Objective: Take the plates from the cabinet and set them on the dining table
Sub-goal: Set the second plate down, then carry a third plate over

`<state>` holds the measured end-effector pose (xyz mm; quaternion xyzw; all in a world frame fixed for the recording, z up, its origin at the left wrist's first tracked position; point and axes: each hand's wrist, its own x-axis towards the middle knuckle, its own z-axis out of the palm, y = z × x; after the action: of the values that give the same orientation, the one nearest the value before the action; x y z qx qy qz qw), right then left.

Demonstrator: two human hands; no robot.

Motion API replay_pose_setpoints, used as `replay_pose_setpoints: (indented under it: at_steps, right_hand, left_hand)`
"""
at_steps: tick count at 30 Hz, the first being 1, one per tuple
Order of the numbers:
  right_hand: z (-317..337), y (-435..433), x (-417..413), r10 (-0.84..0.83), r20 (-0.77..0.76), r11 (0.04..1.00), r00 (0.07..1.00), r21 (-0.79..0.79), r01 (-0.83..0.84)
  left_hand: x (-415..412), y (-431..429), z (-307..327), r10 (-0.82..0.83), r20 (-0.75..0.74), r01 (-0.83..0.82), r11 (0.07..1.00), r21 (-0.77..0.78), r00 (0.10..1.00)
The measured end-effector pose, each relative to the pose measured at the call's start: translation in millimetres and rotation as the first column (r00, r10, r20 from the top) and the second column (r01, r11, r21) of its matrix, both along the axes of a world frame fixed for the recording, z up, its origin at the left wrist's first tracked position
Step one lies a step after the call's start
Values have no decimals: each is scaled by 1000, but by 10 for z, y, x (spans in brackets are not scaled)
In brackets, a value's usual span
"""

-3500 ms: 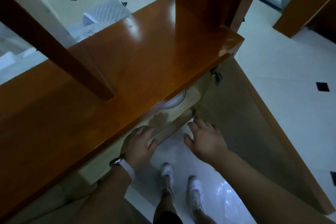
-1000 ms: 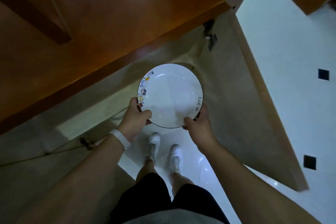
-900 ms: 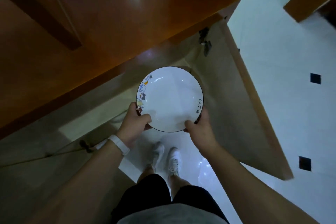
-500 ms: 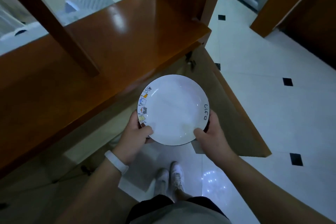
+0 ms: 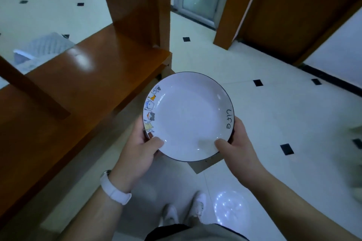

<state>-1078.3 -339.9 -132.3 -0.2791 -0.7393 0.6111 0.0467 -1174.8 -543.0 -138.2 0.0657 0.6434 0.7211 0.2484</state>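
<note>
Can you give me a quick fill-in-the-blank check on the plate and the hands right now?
1. The plate is held by ____ hands.
2. The word printed on its rim near the right hand is ____.
3. The white wristband sits on the ____ wrist.
4. The cartoon pictures on the rim lie nearest the ____ hand.

Missing words: both; life; left; left

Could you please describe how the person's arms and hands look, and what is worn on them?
Both forearms are bare, with no sleeves in view. The left hand has a white band around its wrist, like a watch or fitness strap, with a small metallic part at its edge. The right hand and its wrist carry nothing: no ring, glove or band shows.
</note>
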Motion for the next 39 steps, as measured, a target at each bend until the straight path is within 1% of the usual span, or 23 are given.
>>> replay_pose_setpoints:
  at_steps: [4, 10, 14, 17, 21, 26, 29, 32, 34, 37, 39]
  right_hand:
    - [131, 261, 283, -87, -57, 996, 995, -3, 87]
    - [285, 775, 816, -206, -131, 975, 970, -113, 192]
    - [314, 1276, 1265, -292, -180, 947, 939, -193, 257]
    - [331, 1757, 1690, -338, -177, 933, 924, -194, 303]
    - [366, 2487, 2317, -425, -183, 902, 886, -169, 398]
    - [397, 3264, 3122, -573, -201, 820, 795, -149, 553]
    - [480, 3583, 3585, -639, -224, 768, 736, -135, 626]
    - [542, 3814, 3978, -686, -252, 723, 683, -132, 678]
    - [562, 3921, 4190, -733, -270, 673, 625, -153, 724]
    - [582, 4042, 4414, -788, -297, 601, 539, -182, 779]
    - [596, 4137, 4496, -809, -303, 568, 503, -188, 801]
  left_hand:
    - [84, 344, 127, -113, 15, 113, 993, 20, 993]
    - [297, 1021, 332, -284, 39, 284, 959, 21, 958]
    - [546, 1694, 392, -376, 36, 375, 927, 17, 926]
    - [832, 2274, 416, -454, 36, 455, 890, -14, 890]
    - [1273, 3184, 474, -578, 40, 580, 814, -30, 815]
    - [1931, 4299, 523, -710, 2, 710, 704, -32, 704]
    - [2318, 4842, 576, -752, -9, 752, 659, -29, 659]
    - [2669, 5279, 634, -797, 2, 797, 604, -15, 604]
    - [2846, 5512, 669, -835, 5, 835, 550, 10, 550]
    - [3036, 5844, 711, -882, 1, 882, 470, 18, 470]
    - [3109, 6063, 714, -897, 2, 897, 442, 21, 442]
